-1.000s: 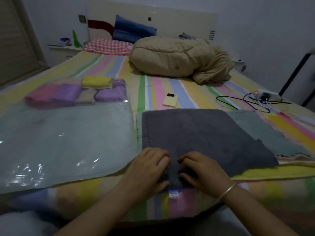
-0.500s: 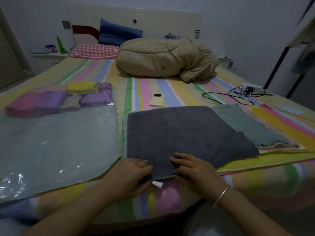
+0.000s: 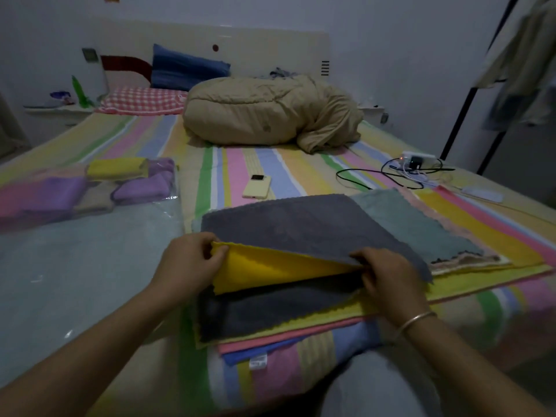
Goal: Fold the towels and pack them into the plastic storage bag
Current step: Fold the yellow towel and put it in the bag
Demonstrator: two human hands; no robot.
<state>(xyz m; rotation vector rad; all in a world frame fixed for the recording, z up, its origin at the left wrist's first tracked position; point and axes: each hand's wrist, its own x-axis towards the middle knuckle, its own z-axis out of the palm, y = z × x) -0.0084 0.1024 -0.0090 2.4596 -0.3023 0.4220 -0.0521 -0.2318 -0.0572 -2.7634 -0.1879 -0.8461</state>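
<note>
On the bed, the grey towel, flat a moment ago, now has its near edge raised, baring a yellow underside; the left hand pinches that edge's left corner, the right hand grips it nearer the right. The plastic bag lies just left, folded towels inside its far end; a quilt and phone lie beyond.

1. We are in a home bedroom: a bed with a striped sheet and a headboard.
2. We see pillows, a bundled quilt and a nightstand.
</note>
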